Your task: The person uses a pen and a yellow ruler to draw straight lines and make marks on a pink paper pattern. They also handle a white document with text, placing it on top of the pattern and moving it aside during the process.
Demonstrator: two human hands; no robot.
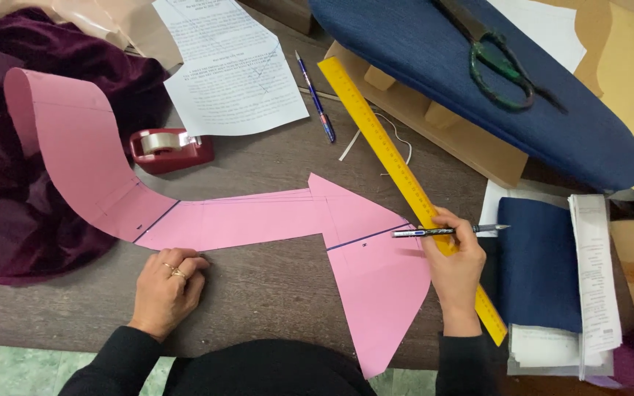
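Note:
A long pink paper pattern piece (pixel 258 220) lies across the dark wooden table (pixel 273 286), curling up at its left end over purple velvet cloth (pixel 9 220). My left hand (pixel 169 282) rests with curled fingers on the table, just below the paper's lower edge. My right hand (pixel 455 265) holds a pen (pixel 442 232) sideways and presses down on a long yellow ruler (pixel 405 176) that runs diagonally along the paper's right side. A dark line crosses the paper near the ruler.
A red tape dispenser (pixel 169 149), a printed sheet (pixel 232 70) and a blue pen (pixel 315 97) lie at the back. Green-handled scissors (pixel 500 62) rest on a blue padded board (pixel 478 81). Folded blue fabric (pixel 537 264) and stacked papers (pixel 596 271) sit at right.

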